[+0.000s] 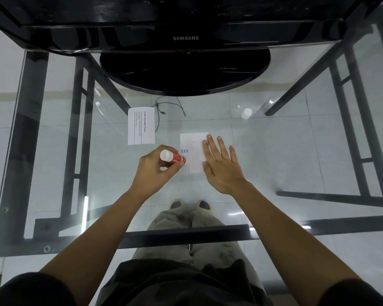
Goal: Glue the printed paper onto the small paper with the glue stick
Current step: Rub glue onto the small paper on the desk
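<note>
My left hand [156,167] grips a red glue stick [175,157] with a white end, held tilted, its red end touching the left edge of a small white paper [191,149] with blue marks. My right hand [221,164] lies flat, fingers spread, on the right side of that paper, pressing it to the glass table. A printed paper [141,125] headed "Printer Information Report" lies face up to the upper left, apart from both hands.
The glass table [296,151] has a black metal frame beneath it. A black Samsung monitor [185,38] on a round base [184,71] stands at the far side. A thin black cable [164,109] shows behind the printed paper. My legs show under the glass.
</note>
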Demonstrator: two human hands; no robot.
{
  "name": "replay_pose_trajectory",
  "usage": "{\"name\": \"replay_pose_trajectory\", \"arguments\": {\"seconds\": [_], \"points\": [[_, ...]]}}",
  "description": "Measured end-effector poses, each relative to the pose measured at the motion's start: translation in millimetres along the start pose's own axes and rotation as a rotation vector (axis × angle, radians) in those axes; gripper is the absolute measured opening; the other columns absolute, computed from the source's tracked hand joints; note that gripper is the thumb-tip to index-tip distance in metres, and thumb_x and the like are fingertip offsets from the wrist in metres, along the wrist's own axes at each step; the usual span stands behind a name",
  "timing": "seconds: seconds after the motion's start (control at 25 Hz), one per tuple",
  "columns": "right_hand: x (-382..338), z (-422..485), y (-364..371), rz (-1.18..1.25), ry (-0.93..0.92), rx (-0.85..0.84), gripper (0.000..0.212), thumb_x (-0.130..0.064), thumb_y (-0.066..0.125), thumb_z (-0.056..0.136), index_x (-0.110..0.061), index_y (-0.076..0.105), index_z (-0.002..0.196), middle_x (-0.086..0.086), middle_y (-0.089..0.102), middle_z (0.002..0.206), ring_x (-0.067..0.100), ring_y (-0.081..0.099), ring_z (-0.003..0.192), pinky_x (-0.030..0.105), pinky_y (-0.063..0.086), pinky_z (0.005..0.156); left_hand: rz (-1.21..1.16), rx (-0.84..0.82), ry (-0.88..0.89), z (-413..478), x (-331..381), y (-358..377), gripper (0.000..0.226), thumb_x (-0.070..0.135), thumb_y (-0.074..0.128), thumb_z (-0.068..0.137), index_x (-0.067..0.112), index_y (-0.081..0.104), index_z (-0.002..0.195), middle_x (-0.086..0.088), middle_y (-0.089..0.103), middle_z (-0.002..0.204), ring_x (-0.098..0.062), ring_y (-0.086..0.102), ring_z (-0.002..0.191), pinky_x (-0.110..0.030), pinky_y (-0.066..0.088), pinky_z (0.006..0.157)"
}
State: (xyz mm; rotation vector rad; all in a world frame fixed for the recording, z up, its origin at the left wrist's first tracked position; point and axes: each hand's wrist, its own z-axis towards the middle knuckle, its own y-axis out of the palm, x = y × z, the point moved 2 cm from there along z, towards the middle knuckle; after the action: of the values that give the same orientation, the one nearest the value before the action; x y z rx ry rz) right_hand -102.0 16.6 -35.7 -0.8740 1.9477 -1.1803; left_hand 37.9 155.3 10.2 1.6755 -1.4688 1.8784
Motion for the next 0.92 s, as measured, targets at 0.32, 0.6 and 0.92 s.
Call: {"name": "replay_pose_trajectory", "arguments": {"seconds": [0.32, 0.6, 0.92], "points": [[-1, 0, -2, -0.031, 0.002, -0.034, 0.063, -0.044, 0.02, 0.097, -0.019, -0.009, 0.146, 0.004, -0.014, 0.156, 0.028, -0.015, 0.142, 0.047, -0.007, 0.113, 0.194, -0.145, 0.104, 9, 2, 0, 0.025, 0.032, 0.072, 0.077, 0.021, 0.062, 0.097, 0.011, 0.063, 0.09, 0.003, 0.059, 0.07, 0.001, 0.041, 0.065], [-1, -1, -3, -0.019, 0.002, -0.036, 0.062, -0.043, 0.021, 0.097, -0.018, -0.008, 0.146, 0.004, -0.014, 0.156, 0.028, -0.015, 0.142, 0.047, -0.007, 0.113, 0.196, -0.168, 0.113, 11, 6, 3, 0.024, 0.031, 0.073, 0.077, 0.019, 0.063, 0.095, 0.006, 0.066, 0.086, 0.003, 0.06, 0.068, -0.001, 0.043, 0.065], [-1, 0, -2, -0.005, 0.006, -0.036, 0.063, -0.044, 0.02, 0.097, -0.018, -0.009, 0.146, 0.003, -0.013, 0.156, 0.027, -0.015, 0.142, 0.046, -0.009, 0.112, 0.235, -0.25, 0.101, 11, 8, 11, 0.028, 0.034, 0.071, 0.078, 0.021, 0.061, 0.1, 0.009, 0.063, 0.09, -0.007, 0.06, 0.073, -0.013, 0.049, 0.073]]}}
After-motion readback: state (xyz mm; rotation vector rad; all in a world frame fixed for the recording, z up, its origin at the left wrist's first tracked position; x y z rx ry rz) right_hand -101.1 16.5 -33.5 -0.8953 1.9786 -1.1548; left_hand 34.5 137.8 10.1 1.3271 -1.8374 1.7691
